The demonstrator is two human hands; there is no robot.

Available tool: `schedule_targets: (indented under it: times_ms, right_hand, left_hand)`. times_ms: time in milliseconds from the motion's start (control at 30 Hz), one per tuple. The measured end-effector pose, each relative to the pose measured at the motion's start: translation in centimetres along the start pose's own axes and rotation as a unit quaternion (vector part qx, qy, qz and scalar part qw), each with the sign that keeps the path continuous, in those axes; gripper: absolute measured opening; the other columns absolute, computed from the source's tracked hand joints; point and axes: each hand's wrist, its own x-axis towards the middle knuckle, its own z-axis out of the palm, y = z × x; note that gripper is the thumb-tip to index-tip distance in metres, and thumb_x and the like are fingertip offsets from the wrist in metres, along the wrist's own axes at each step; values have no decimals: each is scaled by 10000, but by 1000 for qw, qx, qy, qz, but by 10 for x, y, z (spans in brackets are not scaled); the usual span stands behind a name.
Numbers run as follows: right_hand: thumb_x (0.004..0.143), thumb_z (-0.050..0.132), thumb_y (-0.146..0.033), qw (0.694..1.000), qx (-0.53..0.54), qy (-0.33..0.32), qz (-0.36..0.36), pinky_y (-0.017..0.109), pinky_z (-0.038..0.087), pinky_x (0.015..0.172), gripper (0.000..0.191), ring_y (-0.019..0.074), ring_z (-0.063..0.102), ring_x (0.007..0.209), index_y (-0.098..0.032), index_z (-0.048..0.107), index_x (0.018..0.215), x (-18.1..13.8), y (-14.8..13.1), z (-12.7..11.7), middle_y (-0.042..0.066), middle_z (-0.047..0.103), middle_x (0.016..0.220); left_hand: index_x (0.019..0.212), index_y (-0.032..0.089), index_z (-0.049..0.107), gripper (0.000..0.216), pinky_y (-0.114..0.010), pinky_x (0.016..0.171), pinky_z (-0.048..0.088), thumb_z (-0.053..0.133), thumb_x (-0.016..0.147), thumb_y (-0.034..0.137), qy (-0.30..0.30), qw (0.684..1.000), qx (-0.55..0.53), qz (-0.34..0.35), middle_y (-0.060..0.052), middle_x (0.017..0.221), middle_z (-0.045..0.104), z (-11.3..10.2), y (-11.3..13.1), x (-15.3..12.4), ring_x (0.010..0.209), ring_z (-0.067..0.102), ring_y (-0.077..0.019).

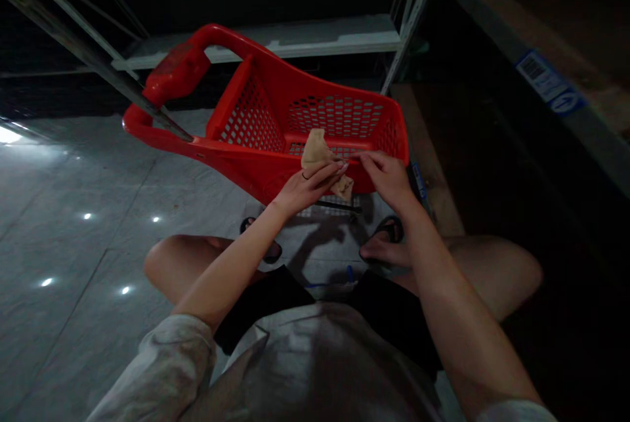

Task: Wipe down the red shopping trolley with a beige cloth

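Note:
A red plastic shopping cart stands in front of me, with slotted basket walls. My left hand presses a beige cloth against the cart's near rim. One end of the cloth spreads above my fingers, and another hangs below them on the basket's outer side. A dark ring is on one finger. My right hand is at the same rim, to the right, its fingertips close to my left fingertips. Its fingers are drawn together, and whatever lies between them is too small to make out.
Metal shelving stands behind the cart. On the right, a dark shelf edge carries a blue and white label. Grey floor tiles extend to the left. My sandalled feet are below the basket, between my bent knees.

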Motion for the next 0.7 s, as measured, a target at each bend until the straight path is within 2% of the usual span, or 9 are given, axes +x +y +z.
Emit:
schedule_targets:
  times_ms: [133, 200, 267, 367, 433, 533, 600, 700]
  right_hand:
    - [991, 502, -353, 998, -15, 13, -56, 398, 533, 961, 322, 231, 707, 1024, -242, 798, 1047, -4, 6, 3, 56, 801, 1051]
    - [981, 505, -306, 997, -25, 14, -72, 406, 530, 954, 299, 232, 699, 1012, -245, 791, 1041, -4, 8, 6, 54, 797, 1040]
    - [960, 516, -257, 996, -32, 18, -81, 419, 524, 960, 274, 238, 692, 1017, -247, 780, 1033, -4, 10, 9, 52, 792, 1043]
    - [944, 512, -215, 995, -34, 27, -89, 436, 525, 959, 262, 247, 685, 1019, -234, 759, 1027, -3, 9, 15, 62, 784, 1036]
    - [937, 501, -194, 994, -35, 37, -97, 446, 529, 963, 267, 250, 680, 1021, -229, 746, 1036, -6, 7, 18, 70, 778, 1039]
    - [904, 510, -143, 990, -41, 64, -115, 476, 497, 1061, 323, 255, 646, 1143, -232, 713, 1139, -20, 3, 22, 83, 751, 1161]
    - [886, 509, -111, 988, -33, 83, -127, 502, 435, 1158, 425, 252, 586, 1283, -237, 660, 1263, -33, -1, 25, 89, 697, 1314]
    - [849, 525, -89, 986, 4, 95, -134, 523, 376, 1226, 591, 242, 503, 1414, -265, 555, 1412, -50, -7, 32, 80, 601, 1472]
  left_hand:
    - [1500, 410, 523, 470, -433, 1209, 397, 496, 1052, 270, 65, 981, 145, -110, -44, 1501, 608, 3, 8, -7, 1412, 536, -215]
    - [1436, 414, 584, 418, -479, 1197, 411, 508, 1048, 277, 83, 976, 159, -125, -31, 1538, 571, 2, 8, -18, 1460, 495, -233]
    - [1391, 365, 624, 378, -470, 1190, 443, 452, 1070, 268, 56, 986, 133, -85, -20, 1545, 564, -3, 6, -23, 1488, 468, -220]
    - [1454, 335, 565, 433, -426, 1217, 451, 354, 1092, 223, 4, 997, 65, -30, -9, 1511, 601, -8, 5, -18, 1477, 482, -190]
    - [1477, 320, 536, 450, -414, 1216, 461, 349, 1088, 193, -18, 999, 40, -7, -17, 1455, 648, -7, 6, -12, 1430, 539, -188]
    - [1365, 246, 613, 366, -394, 1130, 536, 397, 1076, 183, -30, 998, 39, 45, -53, 1324, 724, 1, 11, -3, 1326, 631, -200]
    - [1284, 208, 639, 294, -359, 1048, 574, 451, 1059, 189, 9, 999, 37, 38, -86, 1290, 726, 5, 15, 1, 1279, 656, -204]
    - [1191, 189, 637, 201, -312, 933, 596, 579, 1000, 208, 116, 993, -5, -32, -109, 1209, 712, 4, 26, 11, 1150, 692, -196]
